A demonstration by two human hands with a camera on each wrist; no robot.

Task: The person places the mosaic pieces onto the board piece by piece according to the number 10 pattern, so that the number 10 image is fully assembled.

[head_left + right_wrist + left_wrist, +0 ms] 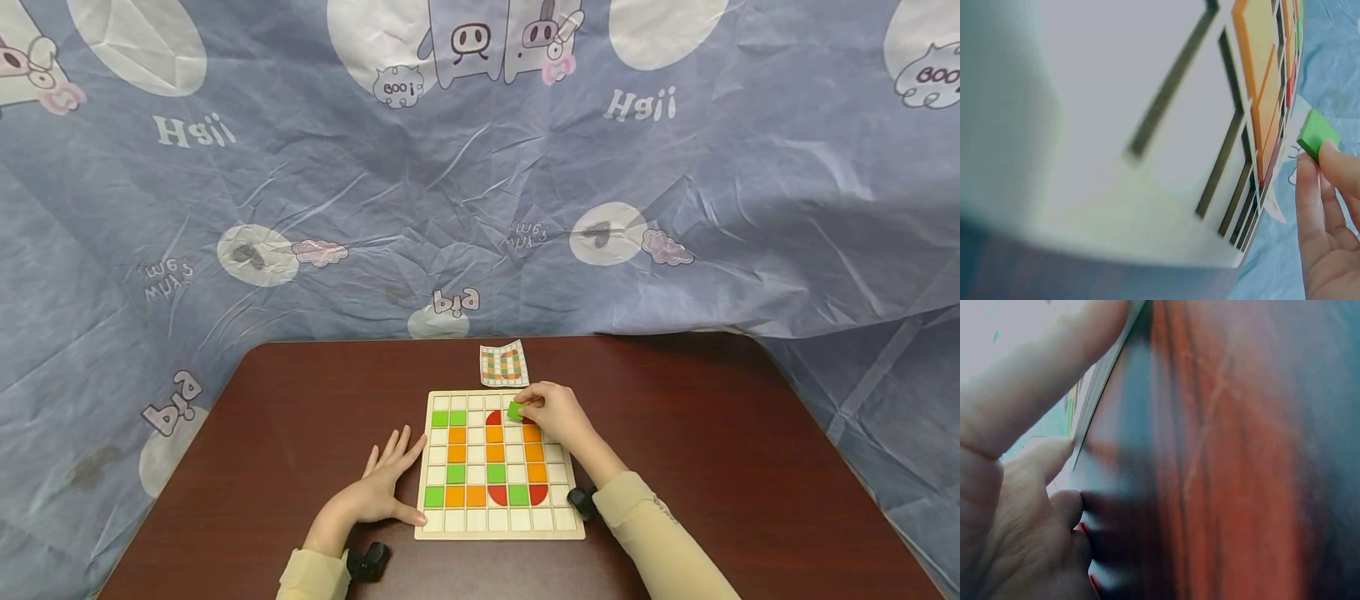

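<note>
A square wooden grid board (498, 537) lies on the table, with green, orange and rounded red pieces in some cells. My right hand (561, 412) pinches a small green square tile (1318, 132) between thumb and fingertips, over the board's upper right part. In the head view, the tile is beside a red rounded piece (493, 418); another red piece is partly covered by the hand. At the board's left side rests my left hand (375, 493), fingers spread. Its thumb meets the lower left corner, and its index fingertip lies at the left edge.
Just behind the board, a small paper card (504, 365) carries a printed coloured grid. The dark brown table (690, 433) extends to both sides. A blue patterned cloth (450, 192) hangs behind it. Black wrist cameras are strapped near both sleeves.
</note>
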